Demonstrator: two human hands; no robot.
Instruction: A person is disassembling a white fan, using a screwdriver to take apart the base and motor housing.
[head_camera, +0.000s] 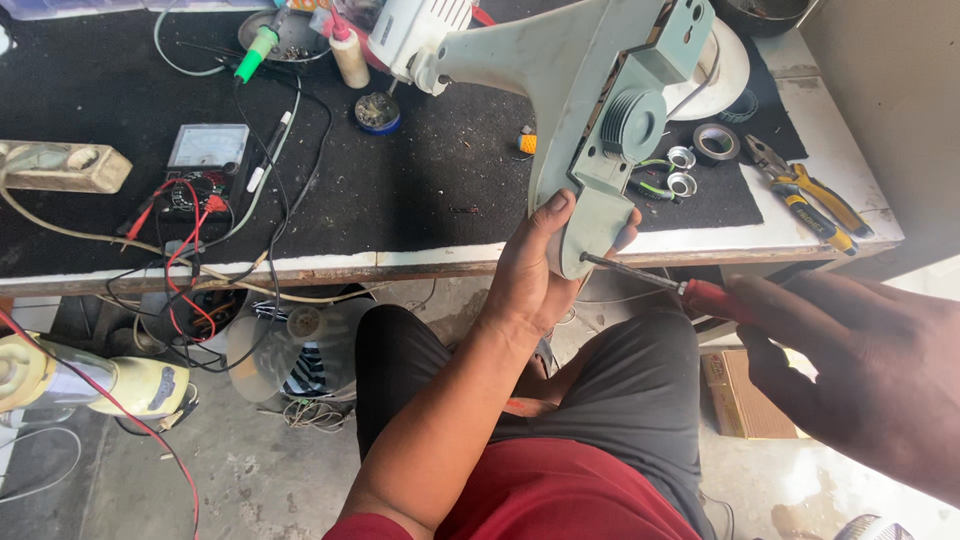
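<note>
My left hand (532, 272) grips the lower end of a pale grey-green plastic fan base (590, 100) that leans over the front edge of the workbench. My right hand (860, 375), close to the camera and blurred, holds a red-handled screwdriver (700, 293). Its metal shaft points left and its tip touches the base's bottom edge near my left fingers. A round ribbed part sits in the base's open underside.
The black-topped workbench (400, 190) carries an analog multimeter (205, 150) with red and black leads, yellow-handled pliers (815, 195), a tape roll (716, 142), a small tin (378, 111), a glue bottle (349, 55) and a power strip (60, 165). A cardboard box (745, 395) and fan parts lie on the floor.
</note>
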